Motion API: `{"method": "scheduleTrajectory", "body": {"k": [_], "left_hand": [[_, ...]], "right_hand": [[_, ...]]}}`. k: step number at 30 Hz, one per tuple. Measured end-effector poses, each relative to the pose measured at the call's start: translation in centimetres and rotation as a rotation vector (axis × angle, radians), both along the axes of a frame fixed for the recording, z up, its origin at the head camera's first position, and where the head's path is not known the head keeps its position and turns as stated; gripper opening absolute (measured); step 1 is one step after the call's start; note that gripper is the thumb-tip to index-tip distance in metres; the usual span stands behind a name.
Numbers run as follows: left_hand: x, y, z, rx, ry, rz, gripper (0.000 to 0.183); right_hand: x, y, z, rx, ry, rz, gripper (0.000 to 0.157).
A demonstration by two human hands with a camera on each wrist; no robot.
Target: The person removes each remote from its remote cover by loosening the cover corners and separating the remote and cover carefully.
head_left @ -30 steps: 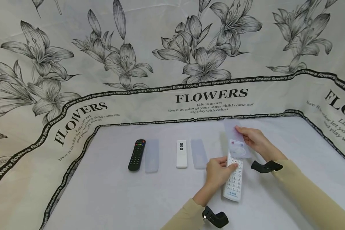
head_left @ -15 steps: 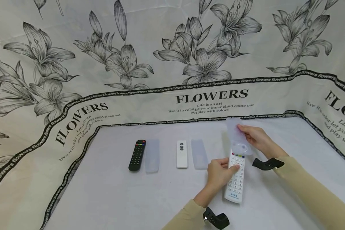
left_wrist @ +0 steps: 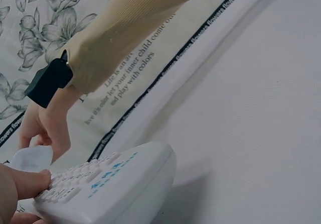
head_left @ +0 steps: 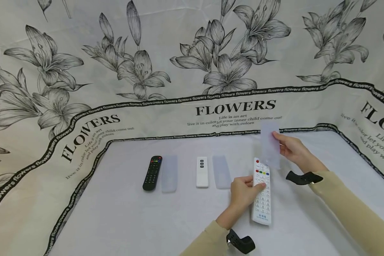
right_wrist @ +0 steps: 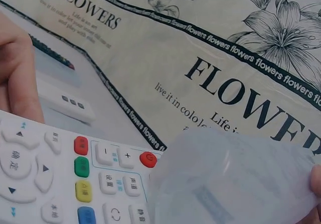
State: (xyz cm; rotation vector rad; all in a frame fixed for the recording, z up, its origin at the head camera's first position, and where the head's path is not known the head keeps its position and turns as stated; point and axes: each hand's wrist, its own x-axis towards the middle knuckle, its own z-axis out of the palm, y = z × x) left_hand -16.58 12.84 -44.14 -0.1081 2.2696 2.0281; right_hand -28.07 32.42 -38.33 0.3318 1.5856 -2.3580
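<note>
My left hand (head_left: 243, 192) grips a long white remote control (head_left: 261, 208) by its side, thumb on the button face. Raised beyond its far end, a translucent plastic remote cover (head_left: 269, 142) is pinched at its edge by my right hand (head_left: 294, 151). The right wrist view shows the cover's rounded end (right_wrist: 200, 174) beside the remote's red power button (right_wrist: 148, 159); whether they touch I cannot tell. In the left wrist view, the remote's near end (left_wrist: 145, 179) stands slightly above the cloth, casting a shadow.
To the left on the white cloth (head_left: 131, 224) lie a black remote (head_left: 152, 173), a translucent cover (head_left: 169, 174), a small white remote (head_left: 202, 172) and another translucent cover (head_left: 221, 172). A flower-printed curtain (head_left: 140, 117) rises behind them.
The translucent cover, which overlapped the white remote's top, has moved up and right with my right hand. The remote's top buttons now show. My left hand keeps its grip, nearly still.
</note>
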Motion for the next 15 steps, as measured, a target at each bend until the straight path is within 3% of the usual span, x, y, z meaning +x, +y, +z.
{"method": "scheduleTrajectory", "body": {"k": [7, 15], "left_hand": [[-1.3, 0.0, -0.1, 0.008, -0.034, 0.013, 0.031], [-2.8, -0.1, -0.2, -0.072, -0.045, 0.027, 0.031]], "right_hand": [[0.1, 0.4, 0.3, -0.036, -0.005, -0.017, 0.012], [0.4, 0.9, 0.6, -0.043, 0.018, -0.001, 0.01]]}}
